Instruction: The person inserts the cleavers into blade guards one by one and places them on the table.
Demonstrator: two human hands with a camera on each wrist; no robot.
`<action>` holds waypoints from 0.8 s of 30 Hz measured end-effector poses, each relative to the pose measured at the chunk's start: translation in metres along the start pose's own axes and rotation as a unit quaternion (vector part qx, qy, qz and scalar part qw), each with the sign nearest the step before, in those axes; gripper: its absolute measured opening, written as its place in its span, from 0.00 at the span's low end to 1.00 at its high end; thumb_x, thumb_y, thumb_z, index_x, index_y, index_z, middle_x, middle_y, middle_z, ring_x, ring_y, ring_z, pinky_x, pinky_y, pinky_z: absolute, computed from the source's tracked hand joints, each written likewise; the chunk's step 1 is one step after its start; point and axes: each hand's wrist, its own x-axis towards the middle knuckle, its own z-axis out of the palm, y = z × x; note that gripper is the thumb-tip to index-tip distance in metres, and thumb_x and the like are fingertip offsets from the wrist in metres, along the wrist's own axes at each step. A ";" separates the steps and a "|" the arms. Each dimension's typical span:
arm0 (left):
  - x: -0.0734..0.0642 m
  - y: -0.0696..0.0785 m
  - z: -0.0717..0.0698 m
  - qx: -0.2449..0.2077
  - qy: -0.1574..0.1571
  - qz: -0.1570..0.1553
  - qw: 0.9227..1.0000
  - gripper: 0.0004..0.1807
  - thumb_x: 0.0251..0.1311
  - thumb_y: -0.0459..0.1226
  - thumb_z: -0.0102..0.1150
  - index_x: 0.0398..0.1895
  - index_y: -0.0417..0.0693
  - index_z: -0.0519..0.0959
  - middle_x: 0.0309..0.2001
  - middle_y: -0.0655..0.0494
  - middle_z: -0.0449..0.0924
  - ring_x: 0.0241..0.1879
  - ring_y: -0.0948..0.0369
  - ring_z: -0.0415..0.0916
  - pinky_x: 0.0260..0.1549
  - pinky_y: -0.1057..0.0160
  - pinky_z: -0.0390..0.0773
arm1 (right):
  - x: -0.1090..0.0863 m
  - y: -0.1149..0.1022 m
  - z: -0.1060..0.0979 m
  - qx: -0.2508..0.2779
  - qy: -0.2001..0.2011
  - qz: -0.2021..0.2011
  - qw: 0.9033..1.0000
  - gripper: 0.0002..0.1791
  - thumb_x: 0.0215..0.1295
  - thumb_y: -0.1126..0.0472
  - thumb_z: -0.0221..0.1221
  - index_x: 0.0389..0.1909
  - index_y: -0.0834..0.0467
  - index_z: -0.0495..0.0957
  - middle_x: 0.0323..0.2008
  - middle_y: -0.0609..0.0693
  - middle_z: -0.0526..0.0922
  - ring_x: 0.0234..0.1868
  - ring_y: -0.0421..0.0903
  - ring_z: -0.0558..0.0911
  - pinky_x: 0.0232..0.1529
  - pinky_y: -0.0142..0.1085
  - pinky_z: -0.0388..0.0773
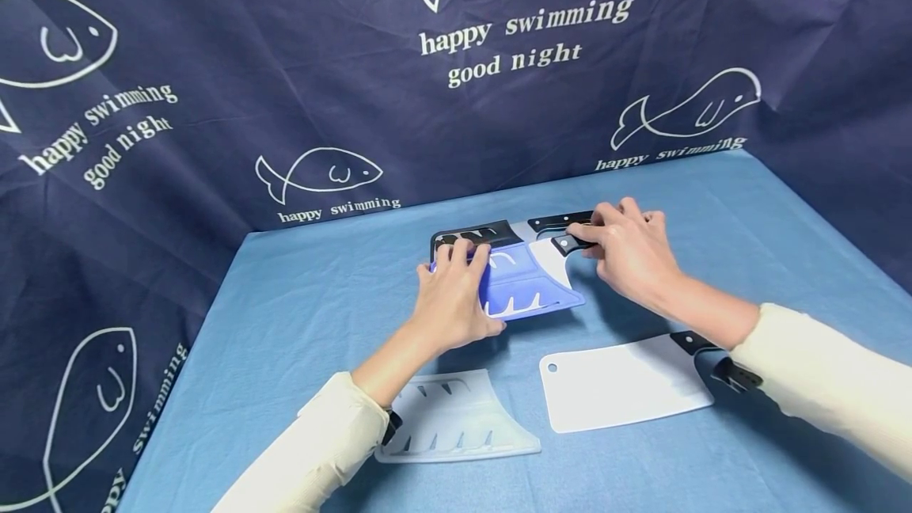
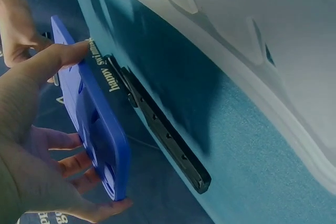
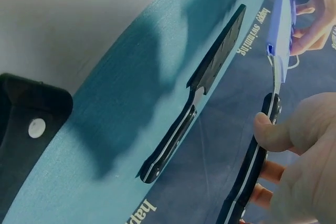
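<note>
My left hand [image 1: 452, 295] grips a blue blade sheath [image 1: 534, 291] by its edges, thumb on one side and fingers on the other. A cleaver [image 1: 550, 261] sits in that sheath, most of its blade hidden and a white strip showing near the handle. Its black riveted handle [image 3: 252, 166] is held by my right hand [image 1: 630, 252], thumb on top and fingers beneath. Both are raised above the table, as the right wrist view shows. Behind them lies another knife with a black handle [image 3: 170, 145], its blade in a black sheath [image 3: 220, 51].
On the blue tablecloth [image 1: 285, 323], a pale translucent sheath [image 1: 456, 418] lies near my left forearm. A bare white-bladed cleaver [image 1: 623, 386] lies in front, its black handle partly under my right wrist. A dark blue curtain [image 1: 342, 62] with fish drawings hangs behind.
</note>
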 end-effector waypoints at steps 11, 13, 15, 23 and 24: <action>0.005 0.001 0.007 -0.004 -0.044 -0.007 0.999 0.59 0.27 0.58 0.79 0.68 0.48 0.64 0.60 0.48 0.63 0.57 0.50 0.59 0.45 0.38 0.68 | 0.002 0.002 0.003 0.003 -0.062 0.027 0.998 0.27 0.49 0.74 0.58 0.53 0.55 0.82 0.37 0.53 0.76 0.39 0.55 0.66 0.37 0.58 0.61; 0.006 0.002 0.009 -0.006 -0.059 -0.011 0.998 0.59 0.27 0.58 0.79 0.68 0.48 0.64 0.61 0.48 0.63 0.58 0.50 0.59 0.46 0.39 0.68 | 0.002 0.003 0.004 0.010 -0.071 0.029 0.997 0.26 0.49 0.74 0.58 0.52 0.56 0.82 0.38 0.53 0.77 0.39 0.55 0.66 0.37 0.57 0.61; 0.007 0.003 0.011 -0.008 -0.077 -0.018 0.997 0.60 0.27 0.58 0.78 0.69 0.48 0.64 0.61 0.49 0.63 0.58 0.51 0.59 0.46 0.40 0.69 | 0.001 0.004 0.006 0.016 -0.082 0.031 0.996 0.25 0.50 0.74 0.59 0.52 0.57 0.82 0.38 0.53 0.77 0.38 0.55 0.66 0.36 0.56 0.61; 0.011 0.003 0.017 -0.033 -0.135 -0.037 0.990 0.61 0.25 0.58 0.80 0.70 0.48 0.65 0.60 0.51 0.62 0.59 0.52 0.58 0.49 0.40 0.69 | -0.001 0.006 0.017 0.019 -0.133 0.048 0.990 0.22 0.55 0.70 0.61 0.53 0.56 0.82 0.39 0.52 0.78 0.39 0.55 0.67 0.35 0.55 0.62; 0.012 0.002 0.018 -0.037 -0.141 -0.038 0.989 0.61 0.25 0.57 0.80 0.70 0.48 0.65 0.59 0.51 0.63 0.59 0.52 0.59 0.50 0.40 0.68 | -0.001 0.007 0.018 0.020 -0.139 0.051 0.989 0.22 0.56 0.70 0.61 0.53 0.56 0.82 0.39 0.52 0.78 0.40 0.55 0.67 0.36 0.55 0.62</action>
